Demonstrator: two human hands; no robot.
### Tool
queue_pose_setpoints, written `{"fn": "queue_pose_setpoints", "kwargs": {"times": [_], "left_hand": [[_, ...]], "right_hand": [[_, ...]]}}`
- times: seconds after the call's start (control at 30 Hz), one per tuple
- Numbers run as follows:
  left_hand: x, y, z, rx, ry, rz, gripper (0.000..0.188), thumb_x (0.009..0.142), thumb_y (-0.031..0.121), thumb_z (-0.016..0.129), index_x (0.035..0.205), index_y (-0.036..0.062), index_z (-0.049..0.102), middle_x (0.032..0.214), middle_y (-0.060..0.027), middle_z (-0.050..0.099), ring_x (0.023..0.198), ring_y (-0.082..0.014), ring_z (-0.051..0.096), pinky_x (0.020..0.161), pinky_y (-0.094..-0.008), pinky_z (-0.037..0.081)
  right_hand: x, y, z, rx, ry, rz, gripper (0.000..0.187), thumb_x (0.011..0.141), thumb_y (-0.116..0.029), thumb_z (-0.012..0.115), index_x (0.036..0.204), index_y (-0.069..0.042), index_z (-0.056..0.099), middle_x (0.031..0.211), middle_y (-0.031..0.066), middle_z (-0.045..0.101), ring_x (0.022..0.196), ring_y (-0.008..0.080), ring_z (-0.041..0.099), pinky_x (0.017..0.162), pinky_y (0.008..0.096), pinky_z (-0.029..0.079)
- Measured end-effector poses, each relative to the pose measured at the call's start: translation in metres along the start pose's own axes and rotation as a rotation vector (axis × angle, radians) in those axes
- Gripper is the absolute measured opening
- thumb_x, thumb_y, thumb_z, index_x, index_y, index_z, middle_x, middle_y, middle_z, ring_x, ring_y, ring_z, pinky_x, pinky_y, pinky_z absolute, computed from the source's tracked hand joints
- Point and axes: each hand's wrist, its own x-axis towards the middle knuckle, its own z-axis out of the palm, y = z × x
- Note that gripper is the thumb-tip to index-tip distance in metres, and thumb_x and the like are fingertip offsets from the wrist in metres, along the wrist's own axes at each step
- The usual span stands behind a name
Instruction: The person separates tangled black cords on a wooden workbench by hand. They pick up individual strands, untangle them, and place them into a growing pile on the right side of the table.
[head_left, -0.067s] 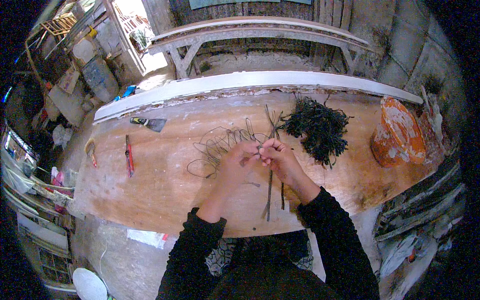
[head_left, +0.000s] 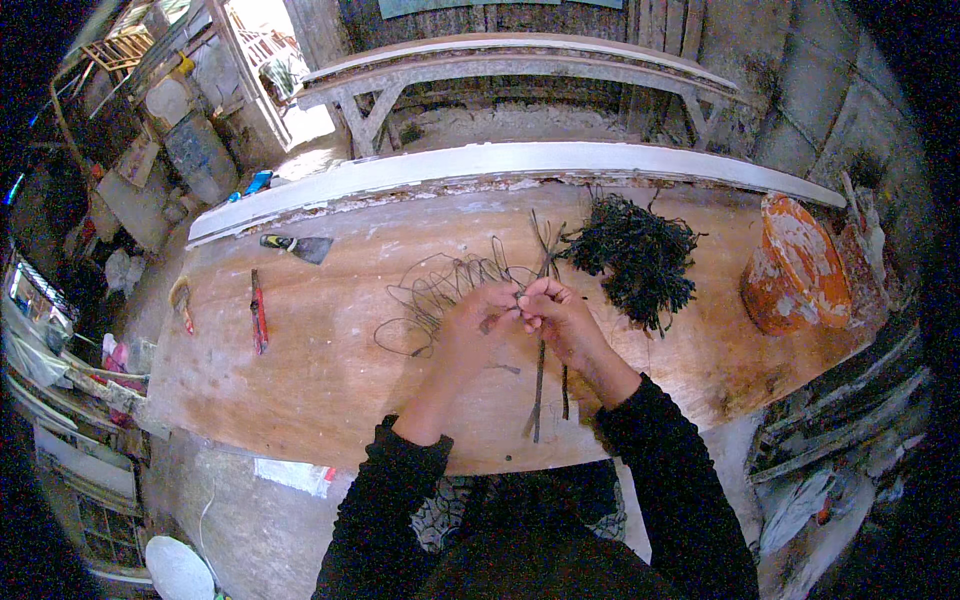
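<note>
My left hand and my right hand meet over the middle of the table. Thumbs and fingertips of both are pinched together on a thin dark cord, of which only a bit shows between them. Loose loops of thin cord spread on the table beyond my left hand. Under and beside my right hand lie several long dark strands, crossing near their far ends. A bushy heap of short black strands sits to the right of them.
On the wooden table lie a putty knife, a red-handled tool and a brush at the left. An orange, white-smeared bucket lies tipped at the right. A long white board runs along the far edge.
</note>
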Motion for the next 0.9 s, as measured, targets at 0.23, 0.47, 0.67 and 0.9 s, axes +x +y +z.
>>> {"fn": "queue_pose_setpoints", "kwargs": {"times": [0.23, 0.47, 0.67, 0.9], "left_hand": [[0.001, 0.004, 0.001, -0.104, 0.029, -0.11, 0.025, 0.071, 0.004, 0.058, 0.095, 0.0066, 0.05, 0.087, -0.0045, 0.056, 0.08, -0.012, 0.054, 0.062, -0.024, 0.046], [0.004, -0.003, 0.004, -0.413, 0.069, -0.119, 0.041, 0.07, 0.0, 0.058, 0.106, 0.0063, 0.039, 0.082, -0.0054, 0.056, 0.076, -0.0131, 0.054, 0.059, -0.024, 0.047], [0.007, 0.007, 0.003, -0.464, 0.114, -0.117, 0.052, 0.068, -0.008, 0.056, 0.112, 0.0049, 0.031, 0.078, -0.0112, 0.056, 0.068, -0.0153, 0.056, 0.056, -0.025, 0.048], [0.005, 0.0, 0.006, -0.284, 0.115, -0.008, 0.054, 0.066, -0.011, 0.054, 0.111, 0.0039, 0.03, 0.076, -0.0093, 0.054, 0.071, -0.0159, 0.055, 0.061, -0.0257, 0.047]], "right_hand": [[0.001, 0.001, 0.003, -0.357, 0.078, -0.291, 0.008, 0.071, -0.006, 0.058, 0.079, -0.004, 0.056, 0.069, 0.0007, 0.055, 0.064, 0.0088, 0.051, 0.059, 0.0207, 0.041], [-0.002, -0.004, 0.006, -0.688, 0.061, -0.601, 0.012, 0.072, -0.006, 0.057, 0.083, -0.002, 0.06, 0.068, 0.0035, 0.056, 0.067, 0.0127, 0.052, 0.06, 0.023, 0.041], [-0.004, -0.014, 0.007, -0.94, 0.013, -0.717, 0.014, 0.069, -0.001, 0.058, 0.083, -0.002, 0.06, 0.075, 0.0061, 0.056, 0.069, 0.013, 0.052, 0.062, 0.023, 0.04], [-0.004, -0.006, 0.009, -0.956, 0.102, -0.681, 0.013, 0.067, -0.002, 0.06, 0.079, -0.002, 0.059, 0.069, 0.0057, 0.053, 0.061, 0.0132, 0.048, 0.054, 0.0238, 0.038]]}}
